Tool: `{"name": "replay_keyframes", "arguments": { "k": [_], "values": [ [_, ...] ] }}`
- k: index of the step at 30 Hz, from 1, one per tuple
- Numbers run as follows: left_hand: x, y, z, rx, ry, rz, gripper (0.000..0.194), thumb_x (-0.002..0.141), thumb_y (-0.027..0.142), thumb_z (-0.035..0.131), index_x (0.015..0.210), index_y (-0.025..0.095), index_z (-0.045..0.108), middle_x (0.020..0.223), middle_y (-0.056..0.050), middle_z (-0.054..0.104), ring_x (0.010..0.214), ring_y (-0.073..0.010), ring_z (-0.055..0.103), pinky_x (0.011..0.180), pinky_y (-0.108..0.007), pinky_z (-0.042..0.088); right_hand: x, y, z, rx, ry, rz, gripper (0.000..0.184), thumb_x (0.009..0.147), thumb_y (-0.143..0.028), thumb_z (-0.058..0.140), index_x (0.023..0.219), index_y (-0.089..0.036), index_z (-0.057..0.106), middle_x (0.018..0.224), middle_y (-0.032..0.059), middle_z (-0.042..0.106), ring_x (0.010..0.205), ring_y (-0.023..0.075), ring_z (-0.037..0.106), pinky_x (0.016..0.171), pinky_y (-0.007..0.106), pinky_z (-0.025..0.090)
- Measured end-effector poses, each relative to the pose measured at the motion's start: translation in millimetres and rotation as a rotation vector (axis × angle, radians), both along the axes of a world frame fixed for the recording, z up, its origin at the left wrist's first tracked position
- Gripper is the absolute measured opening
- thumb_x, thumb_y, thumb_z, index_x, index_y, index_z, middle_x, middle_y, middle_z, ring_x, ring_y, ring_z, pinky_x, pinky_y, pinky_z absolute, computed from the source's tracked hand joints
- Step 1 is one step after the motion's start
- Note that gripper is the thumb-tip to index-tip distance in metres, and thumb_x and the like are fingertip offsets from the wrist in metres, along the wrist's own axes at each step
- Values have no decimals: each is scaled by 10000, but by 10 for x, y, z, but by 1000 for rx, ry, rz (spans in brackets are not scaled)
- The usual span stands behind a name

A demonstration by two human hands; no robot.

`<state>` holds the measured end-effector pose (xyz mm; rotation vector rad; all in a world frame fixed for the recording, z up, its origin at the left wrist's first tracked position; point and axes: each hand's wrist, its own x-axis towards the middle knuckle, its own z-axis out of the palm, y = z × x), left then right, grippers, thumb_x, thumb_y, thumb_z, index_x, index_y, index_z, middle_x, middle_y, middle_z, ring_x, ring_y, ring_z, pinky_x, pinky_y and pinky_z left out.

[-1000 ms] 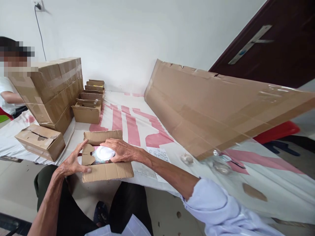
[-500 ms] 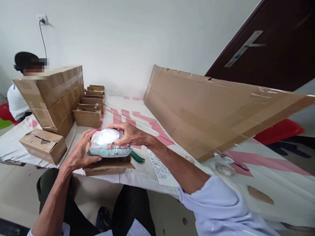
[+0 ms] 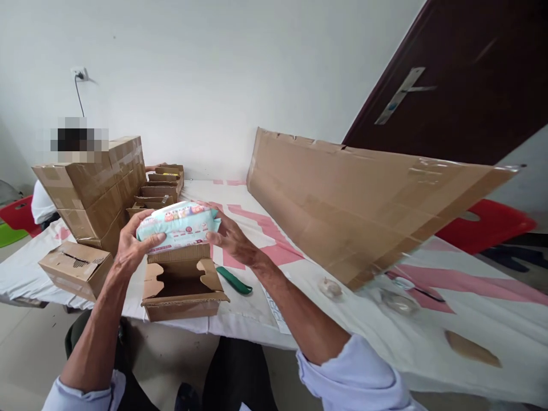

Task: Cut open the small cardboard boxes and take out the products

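Observation:
Both my hands hold a soft pale-green pack of wipes in the air above a small open cardboard box. My left hand grips the pack's left end, fingers curled round it. At the pack's right end my right hand presses with fingers closed on it. The box stands at the near edge of the table, its flaps up and nothing visible inside. A green-handled tool lies just right of the box.
A stack of taped cartons and several small open boxes stand at the left rear, with one closed box near the edge. A large flattened cardboard sheet leans across the right. Another person sits behind the cartons.
The pack of wipes came up out of the small box and is now held higher, tilted on edge. My left hand moved from the box flap to the pack.

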<state>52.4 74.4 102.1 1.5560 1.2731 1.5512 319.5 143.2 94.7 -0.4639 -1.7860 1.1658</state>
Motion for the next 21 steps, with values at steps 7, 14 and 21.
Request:
{"name": "replay_keyframes", "arguments": {
  "k": [7,14,21],
  "values": [
    [-109,219,102,9,119,-64,924,583,478,1005,1382,205,631,1304,-110,730,1212,-357,676,1017,-446,566,-426,227,-311,-274,225,-83,719,829,-762,710,1314,-234,658,1209,85,763,1129,317,715,966,472,623],
    [-243,547,-264,-103,90,-105,967,550,421,993,1395,131,624,1383,-178,717,1316,-402,634,1124,-492,494,-605,474,-645,-424,183,-117,736,781,-779,709,1231,-198,693,1115,100,800,1091,311,741,895,442,643],
    [-206,638,-382,-138,104,-164,834,630,515,960,1329,146,693,1354,-161,751,1328,-423,635,1121,-493,503,-615,503,-682,-381,161,-100,729,818,-826,667,1216,-217,724,1061,86,817,1089,304,745,915,434,629]
  ]
}}
